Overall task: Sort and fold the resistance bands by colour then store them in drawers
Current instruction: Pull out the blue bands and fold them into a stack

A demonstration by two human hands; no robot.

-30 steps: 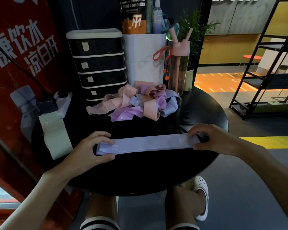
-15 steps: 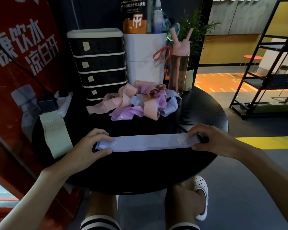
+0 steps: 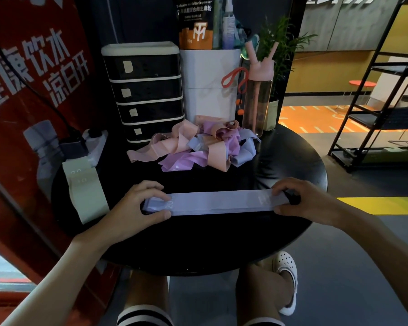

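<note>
Flat pale blue-lilac resistance band (image 3: 222,203) lay stretched left to right across the near part of the round black worktop (image 3: 198,245). Left hand (image 3: 139,208) pinched its left end, fingers curled on top, thumb at near edge; right hand (image 3: 302,201) pinched the right end likewise. Behind: tangled pile of pink, purple and blue bands (image 3: 198,149). Folded pale green band (image 3: 85,191) at left rim. Black four-drawer unit (image 3: 146,90) stood at back, drawers closed, pink-capped clear bottle (image 3: 257,102) further right.
</note>
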